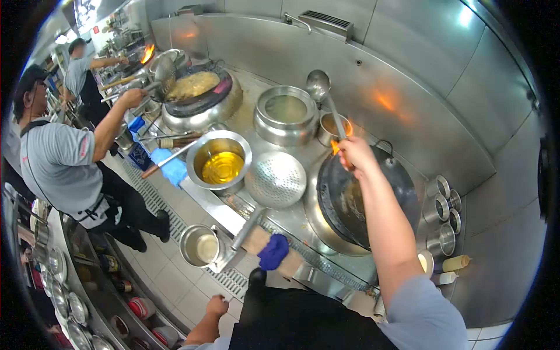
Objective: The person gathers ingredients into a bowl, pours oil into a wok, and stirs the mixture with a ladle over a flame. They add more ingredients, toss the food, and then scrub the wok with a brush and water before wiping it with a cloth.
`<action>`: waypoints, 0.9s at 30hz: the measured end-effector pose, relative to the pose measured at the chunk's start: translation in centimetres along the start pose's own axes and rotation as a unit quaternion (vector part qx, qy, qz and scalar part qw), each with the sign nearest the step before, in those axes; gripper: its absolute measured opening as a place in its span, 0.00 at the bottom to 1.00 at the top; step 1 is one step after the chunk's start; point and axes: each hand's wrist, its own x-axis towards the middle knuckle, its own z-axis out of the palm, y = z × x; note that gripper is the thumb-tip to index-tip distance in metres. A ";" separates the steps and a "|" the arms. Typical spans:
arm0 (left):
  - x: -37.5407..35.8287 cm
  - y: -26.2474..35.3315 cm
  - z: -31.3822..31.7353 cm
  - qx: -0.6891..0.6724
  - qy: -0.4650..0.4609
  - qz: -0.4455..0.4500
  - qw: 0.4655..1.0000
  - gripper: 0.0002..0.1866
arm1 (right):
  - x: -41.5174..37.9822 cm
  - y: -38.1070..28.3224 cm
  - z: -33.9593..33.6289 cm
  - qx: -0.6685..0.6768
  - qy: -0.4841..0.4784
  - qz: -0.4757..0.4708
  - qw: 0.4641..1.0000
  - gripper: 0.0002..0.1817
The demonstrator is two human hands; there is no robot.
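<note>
The person wears a pale grey top; its plain, loose right sleeve point(429, 315) is short, leaving the forearm bare, and a sliver of the left sleeve point(221, 343) shows. A plain black apron-like garment point(297, 324) covers the front. Both the right hand point(357, 154) and left hand point(217, 305) are bare.

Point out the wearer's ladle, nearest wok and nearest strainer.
Ladle point(318, 86): head view, on its bowl.
Wok point(343, 199): head view, on its inner surface.
Strainer point(276, 180): head view, on its perforated face.
</note>
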 end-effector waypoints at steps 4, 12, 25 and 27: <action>-0.1 -6.7 -0.7 0.089 -0.137 -0.039 0.986 0.20 | 9.6 3.5 7.2 -0.158 0.067 0.020 0.985 0.05; 0.4 -14.3 -0.6 0.007 -0.145 0.007 0.989 0.21 | 14.6 4.1 9.3 0.543 -0.115 0.233 0.798 0.05; 6.2 8.8 -15.9 0.418 -0.406 0.471 0.662 0.19 | -9.8 -2.0 -1.6 0.603 -0.127 0.125 0.778 0.17; 1.1 18.1 -19.8 0.351 -0.257 0.348 0.831 0.18 | -12.8 -2.0 -4.3 0.560 -0.110 0.115 0.813 0.17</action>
